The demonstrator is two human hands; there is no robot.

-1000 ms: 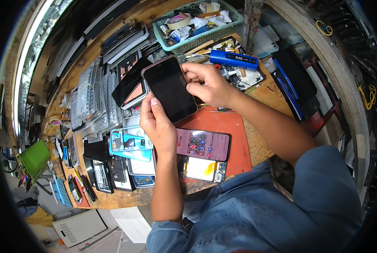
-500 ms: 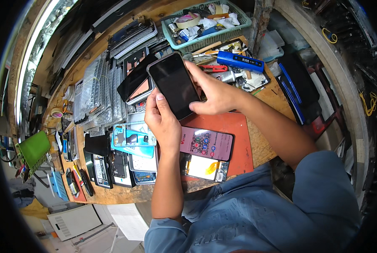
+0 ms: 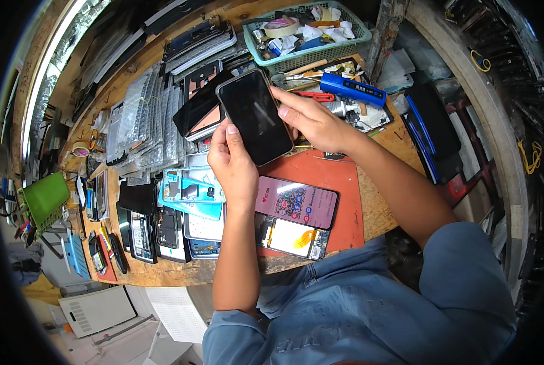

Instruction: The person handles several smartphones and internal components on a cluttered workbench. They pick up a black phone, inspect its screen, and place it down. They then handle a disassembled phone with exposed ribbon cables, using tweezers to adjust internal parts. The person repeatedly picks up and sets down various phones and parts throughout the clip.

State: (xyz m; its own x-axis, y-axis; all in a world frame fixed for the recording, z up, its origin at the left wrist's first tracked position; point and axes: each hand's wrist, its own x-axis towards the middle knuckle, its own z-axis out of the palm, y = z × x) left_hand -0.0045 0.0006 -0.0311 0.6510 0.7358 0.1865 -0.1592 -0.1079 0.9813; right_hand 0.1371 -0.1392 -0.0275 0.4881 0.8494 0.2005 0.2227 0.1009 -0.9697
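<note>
A smartphone [image 3: 255, 118] with a dark screen is raised above the workbench, tilted, its screen facing up. My left hand [image 3: 232, 161] grips its lower left edge, thumb on the near side, other fingers partly hidden. At the right edge is my right hand [image 3: 315, 125], closed round the phone's side with the thumb near the rim; some fingertips are hidden behind it. Below them, on an orange mat [image 3: 348, 194], lies a second phone [image 3: 297, 203] with a lit pinkish screen. An opened phone body [image 3: 296, 238] with a yellow flex cable sits partly under it.
Left of the mat are blue phone frames [image 3: 190, 188] and several opened phones. Bubble-wrapped parts [image 3: 135, 121] stand stacked behind. A green basket [image 3: 308, 55] of tape and scraps is at the back, near a blue handheld device [image 3: 353, 89]. A wooden post [image 3: 386, 39] rises behind it.
My right thumb has moved up from the lower part of the screen to the phone's right edge. My left hand keeps its hold. The whole view has shifted slightly.
</note>
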